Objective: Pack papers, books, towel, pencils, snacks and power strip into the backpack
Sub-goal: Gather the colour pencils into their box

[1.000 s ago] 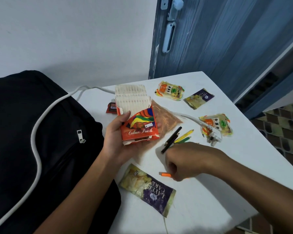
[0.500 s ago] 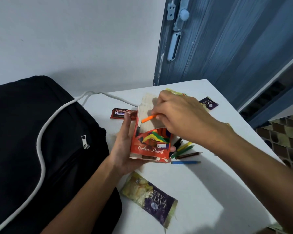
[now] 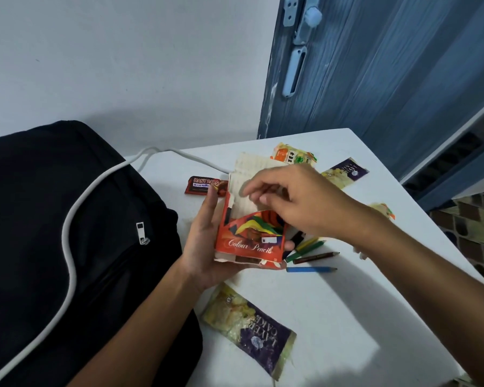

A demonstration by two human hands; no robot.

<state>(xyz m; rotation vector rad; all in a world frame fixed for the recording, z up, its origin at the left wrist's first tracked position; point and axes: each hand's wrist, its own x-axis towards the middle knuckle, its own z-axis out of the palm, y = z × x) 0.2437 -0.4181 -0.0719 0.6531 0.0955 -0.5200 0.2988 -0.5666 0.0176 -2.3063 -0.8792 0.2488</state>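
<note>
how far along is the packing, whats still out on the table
Early to middle, by the look of it. Done: nothing visibly packed; the backpack shows a closed zipper. In hand: the left hand holds the open colour pencil box, the right hand hovers at its mouth. Left: loose pencils beside the box, the layer cake snack, the chocolate bar, more snacks behind, and the white cord across the backpack.

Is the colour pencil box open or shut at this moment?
Open. The colour pencil box, gripped by the left hand, has its pale flap folded up; right hand hovers at its mouth.
</note>
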